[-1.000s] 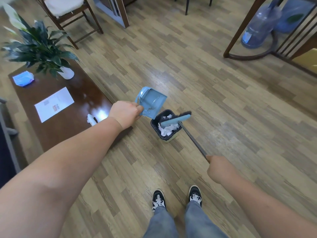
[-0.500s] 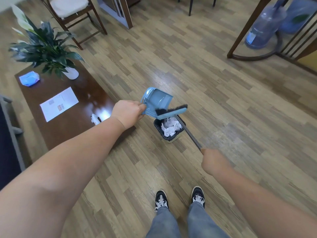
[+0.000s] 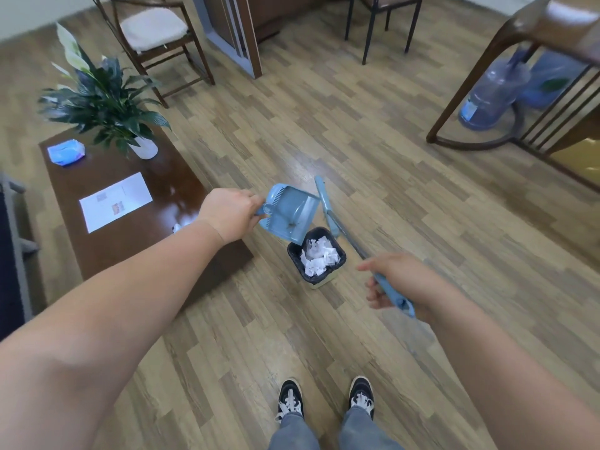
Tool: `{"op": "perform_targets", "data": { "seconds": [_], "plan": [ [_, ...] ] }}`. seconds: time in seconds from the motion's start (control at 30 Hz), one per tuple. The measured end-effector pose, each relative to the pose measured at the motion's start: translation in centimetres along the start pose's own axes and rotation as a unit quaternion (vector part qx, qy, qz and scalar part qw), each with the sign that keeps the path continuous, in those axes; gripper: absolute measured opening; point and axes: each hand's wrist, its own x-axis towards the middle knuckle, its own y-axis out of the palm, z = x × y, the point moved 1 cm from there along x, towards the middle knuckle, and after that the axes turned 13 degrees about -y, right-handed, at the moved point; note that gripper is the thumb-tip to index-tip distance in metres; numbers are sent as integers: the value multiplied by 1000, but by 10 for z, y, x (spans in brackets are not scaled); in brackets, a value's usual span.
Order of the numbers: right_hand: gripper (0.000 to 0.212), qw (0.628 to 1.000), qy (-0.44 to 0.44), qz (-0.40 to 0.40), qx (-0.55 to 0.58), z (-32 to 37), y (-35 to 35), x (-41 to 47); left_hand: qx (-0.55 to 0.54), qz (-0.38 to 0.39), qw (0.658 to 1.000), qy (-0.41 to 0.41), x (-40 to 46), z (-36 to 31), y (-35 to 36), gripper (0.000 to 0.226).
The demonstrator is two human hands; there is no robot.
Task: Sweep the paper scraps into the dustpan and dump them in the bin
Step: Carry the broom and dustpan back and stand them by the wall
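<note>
My left hand (image 3: pixel 229 213) grips the handle of a blue dustpan (image 3: pixel 290 211), tilted mouth-down over the far-left rim of a small black bin (image 3: pixel 339 266) on the floor. White paper scraps (image 3: pixel 318 256) fill the bin. My right hand (image 3: pixel 401 284) holds the blue grip of a broom (image 3: pixel 326 206); its grey shaft runs up-left and the blue head stands edge-on just right of the dustpan, above the bin's far side. The pan looks empty apart from a dark speck.
A dark wooden coffee table (image 3: pixel 107 235) lies left of the bin, carrying a potted plant (image 3: pixel 107 102), a sheet of paper (image 3: pixel 115 201) and a blue packet (image 3: pixel 66 152). Chairs stand at the back, water bottles (image 3: pixel 490 95) under furniture at the right. My shoes (image 3: pixel 324 401) are below.
The broom head has swung from lying across the dustpan's mouth to standing edge-on beside it. My right hand has turned so the blue grip shows. The dustpan has stayed tilted over the bin.
</note>
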Motion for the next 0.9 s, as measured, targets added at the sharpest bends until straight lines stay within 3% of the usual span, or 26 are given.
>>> {"op": "perform_targets", "data": {
  "seconds": [0.1, 0.17, 0.33, 0.47, 0.63, 0.7, 0.77, 0.83, 0.9],
  "plan": [
    [20, 998, -55, 30, 25, 55, 12, -12, -1, -33, 999, 8, -2, 14, -24, 19],
    [26, 993, -107, 50, 20, 84, 17, -18, -8, -32, 999, 8, -2, 19, -36, 22],
    [30, 959, -218, 159, -88, 143, 42, -36, -14, -3, 998, -62, -34, 40, -77, 38],
    [23, 871, -336, 250, -256, 158, 87, -49, -32, 20, 992, -121, -90, 51, -108, 37],
    [12, 772, -387, 326, -385, 147, 163, -81, -46, 24, 983, -177, -175, 64, -136, 30],
    [8, 704, -410, 370, -447, 133, 205, -107, -59, 34, 978, -196, -226, 74, -144, 28],
    [18, 636, -437, 404, -491, 116, 248, -138, -44, 39, 978, -200, -279, 88, -150, 30],
    [29, 604, -448, 440, -491, 97, 293, -169, -33, 68, 974, -214, -336, 101, -158, 33],
    [28, 609, -431, 471, -470, 80, 330, -200, -51, 87, 966, -237, -388, 110, -171, 29]
  ]
}}
